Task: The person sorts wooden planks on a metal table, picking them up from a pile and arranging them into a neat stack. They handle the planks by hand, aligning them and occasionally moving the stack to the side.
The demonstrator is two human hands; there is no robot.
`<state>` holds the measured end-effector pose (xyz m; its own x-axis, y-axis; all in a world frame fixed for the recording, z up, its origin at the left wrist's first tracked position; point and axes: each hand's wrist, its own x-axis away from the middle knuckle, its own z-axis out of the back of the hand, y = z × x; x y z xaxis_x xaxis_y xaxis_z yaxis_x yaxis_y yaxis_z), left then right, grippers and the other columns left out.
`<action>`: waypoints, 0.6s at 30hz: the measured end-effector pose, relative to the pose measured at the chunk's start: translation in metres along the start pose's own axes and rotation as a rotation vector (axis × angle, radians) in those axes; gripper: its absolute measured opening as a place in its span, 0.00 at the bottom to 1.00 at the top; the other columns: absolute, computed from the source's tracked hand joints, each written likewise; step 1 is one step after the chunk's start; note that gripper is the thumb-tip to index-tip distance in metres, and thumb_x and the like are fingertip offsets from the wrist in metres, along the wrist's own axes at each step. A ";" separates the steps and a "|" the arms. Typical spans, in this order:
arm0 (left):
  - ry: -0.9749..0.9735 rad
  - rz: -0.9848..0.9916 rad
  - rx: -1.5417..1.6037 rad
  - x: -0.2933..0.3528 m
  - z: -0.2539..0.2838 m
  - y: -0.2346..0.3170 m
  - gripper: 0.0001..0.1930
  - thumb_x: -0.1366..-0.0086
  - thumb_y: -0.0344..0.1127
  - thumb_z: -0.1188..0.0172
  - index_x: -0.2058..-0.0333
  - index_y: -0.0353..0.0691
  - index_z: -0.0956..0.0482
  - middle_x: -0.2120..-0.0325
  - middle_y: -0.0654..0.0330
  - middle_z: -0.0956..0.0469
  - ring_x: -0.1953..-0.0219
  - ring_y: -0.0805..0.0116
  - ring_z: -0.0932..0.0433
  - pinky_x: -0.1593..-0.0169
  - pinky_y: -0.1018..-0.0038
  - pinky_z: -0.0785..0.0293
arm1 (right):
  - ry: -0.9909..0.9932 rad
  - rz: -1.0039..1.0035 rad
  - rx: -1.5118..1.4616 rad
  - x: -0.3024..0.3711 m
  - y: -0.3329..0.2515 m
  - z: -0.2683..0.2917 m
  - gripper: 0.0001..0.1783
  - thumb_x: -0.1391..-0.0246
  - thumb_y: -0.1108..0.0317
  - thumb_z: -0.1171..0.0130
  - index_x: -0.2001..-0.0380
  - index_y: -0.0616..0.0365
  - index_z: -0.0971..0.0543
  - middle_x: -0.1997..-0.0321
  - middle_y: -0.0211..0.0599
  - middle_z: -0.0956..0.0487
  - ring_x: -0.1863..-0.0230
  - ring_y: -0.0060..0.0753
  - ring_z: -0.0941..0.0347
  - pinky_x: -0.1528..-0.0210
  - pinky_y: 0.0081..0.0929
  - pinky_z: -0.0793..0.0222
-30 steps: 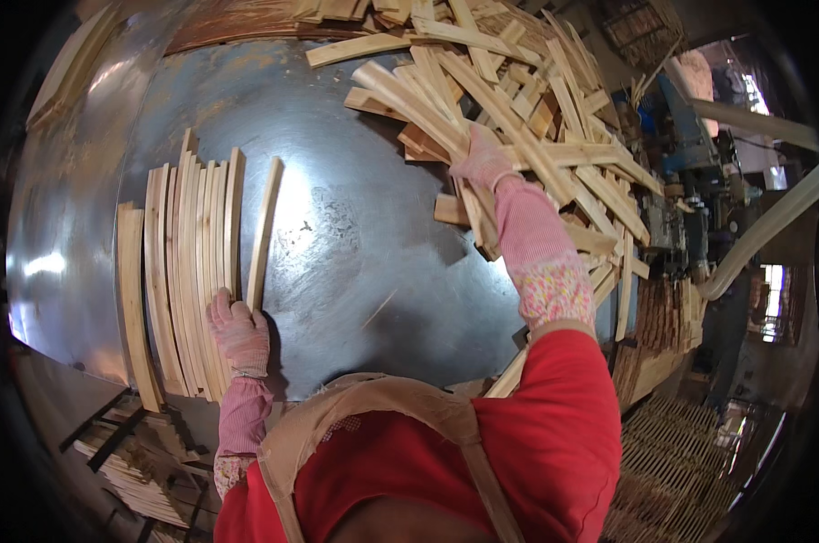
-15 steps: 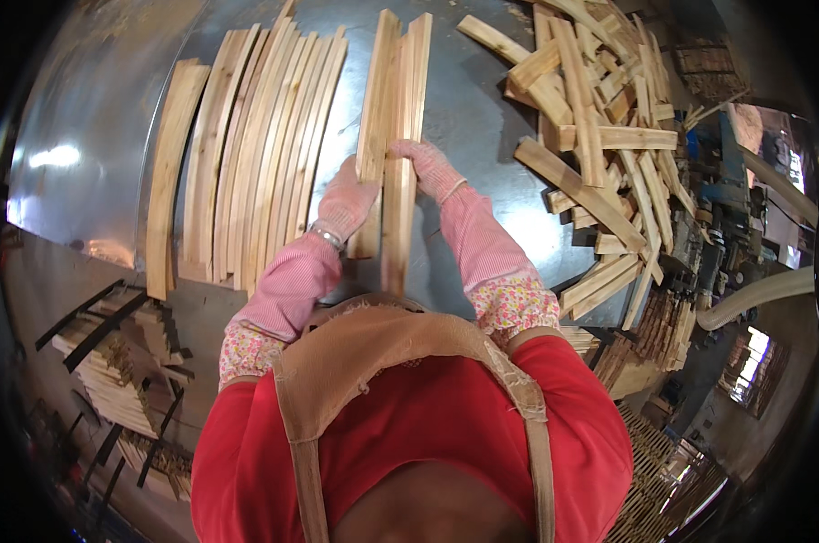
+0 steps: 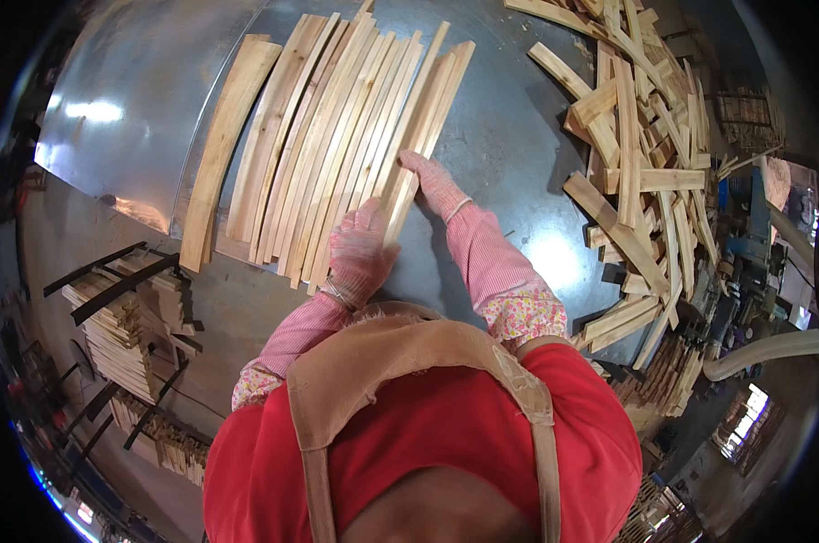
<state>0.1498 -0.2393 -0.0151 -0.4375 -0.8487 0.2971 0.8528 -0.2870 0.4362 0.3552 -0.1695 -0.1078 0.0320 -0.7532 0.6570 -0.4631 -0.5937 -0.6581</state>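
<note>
By the surface's front edge (image 3: 509,145), one strip row (image 3: 337,136) is touched by left hand (image 3: 359,249), curled, and right hand (image 3: 436,185), angled inward; pinch can't be told. One strip pile (image 3: 626,154) at right edge.

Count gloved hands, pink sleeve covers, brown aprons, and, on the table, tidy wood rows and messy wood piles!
Gloved hands: 2
Pink sleeve covers: 2
Brown apron: 1
Tidy wood row: 1
Messy wood pile: 1
Total: 7
</note>
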 end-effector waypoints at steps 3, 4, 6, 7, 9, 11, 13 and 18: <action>0.042 -0.031 0.115 -0.005 -0.004 -0.013 0.34 0.40 0.45 0.27 0.37 0.39 0.23 0.30 0.52 0.30 0.32 0.44 0.30 0.31 0.53 0.31 | 0.003 0.022 -0.021 -0.002 -0.001 0.001 0.37 0.34 0.46 0.31 0.34 0.63 0.23 0.37 0.41 0.18 0.37 0.38 0.22 0.32 0.38 0.27; 0.066 -0.055 0.130 -0.007 -0.008 -0.017 0.32 0.39 0.44 0.27 0.38 0.39 0.22 0.31 0.51 0.29 0.32 0.44 0.30 0.31 0.53 0.31 | 0.007 0.029 -0.027 -0.008 0.004 0.007 0.37 0.34 0.45 0.31 0.34 0.62 0.24 0.36 0.42 0.19 0.37 0.38 0.23 0.31 0.39 0.27; 0.129 -0.086 0.163 -0.008 -0.015 -0.025 0.29 0.39 0.41 0.28 0.41 0.38 0.21 0.33 0.50 0.27 0.34 0.44 0.29 0.31 0.53 0.31 | 0.024 0.040 -0.072 -0.011 0.005 0.010 0.42 0.33 0.40 0.33 0.31 0.62 0.26 0.34 0.43 0.20 0.34 0.40 0.24 0.30 0.38 0.28; 0.169 -0.088 0.182 -0.007 -0.017 -0.030 0.27 0.39 0.39 0.29 0.42 0.37 0.20 0.34 0.50 0.26 0.34 0.43 0.28 0.32 0.53 0.30 | 0.048 0.024 -0.102 0.003 -0.004 -0.001 0.42 0.33 0.39 0.34 0.31 0.63 0.26 0.33 0.43 0.20 0.34 0.40 0.25 0.30 0.37 0.29; 0.242 -0.089 0.240 -0.006 -0.014 -0.034 0.23 0.39 0.36 0.31 0.46 0.35 0.18 0.37 0.48 0.24 0.36 0.43 0.26 0.32 0.53 0.29 | 0.110 -0.010 -0.080 0.018 -0.012 0.002 0.42 0.32 0.38 0.36 0.31 0.63 0.27 0.32 0.46 0.21 0.34 0.40 0.25 0.30 0.37 0.28; 0.308 -0.101 0.318 -0.011 -0.004 -0.034 0.19 0.39 0.32 0.34 0.50 0.33 0.16 0.39 0.45 0.22 0.38 0.42 0.24 0.32 0.53 0.28 | 0.262 0.122 0.157 -0.011 0.011 0.061 0.42 0.31 0.37 0.38 0.31 0.63 0.27 0.35 0.49 0.19 0.37 0.44 0.21 0.34 0.38 0.25; 0.263 -0.132 0.477 -0.008 0.002 -0.045 0.17 0.40 0.31 0.35 0.53 0.32 0.15 0.41 0.43 0.21 0.38 0.42 0.24 0.33 0.55 0.27 | 0.342 0.070 0.464 -0.021 0.003 0.062 0.44 0.30 0.35 0.43 0.32 0.67 0.27 0.36 0.55 0.19 0.38 0.51 0.20 0.35 0.41 0.25; 0.275 0.121 1.579 0.025 0.014 -0.108 0.24 0.30 0.25 0.42 0.36 0.34 0.25 0.36 0.50 0.25 0.36 0.56 0.26 0.34 0.64 0.29 | 0.217 0.072 1.333 -0.001 -0.011 -0.034 0.50 0.29 0.29 0.59 0.24 0.65 0.37 0.41 0.69 0.19 0.39 0.66 0.21 0.37 0.55 0.27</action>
<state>0.0425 -0.2229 -0.0426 -0.1820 -0.9315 0.3148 -0.3326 0.3596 0.8718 0.3305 -0.1527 -0.0886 -0.1526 -0.8079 0.5692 0.7509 -0.4692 -0.4647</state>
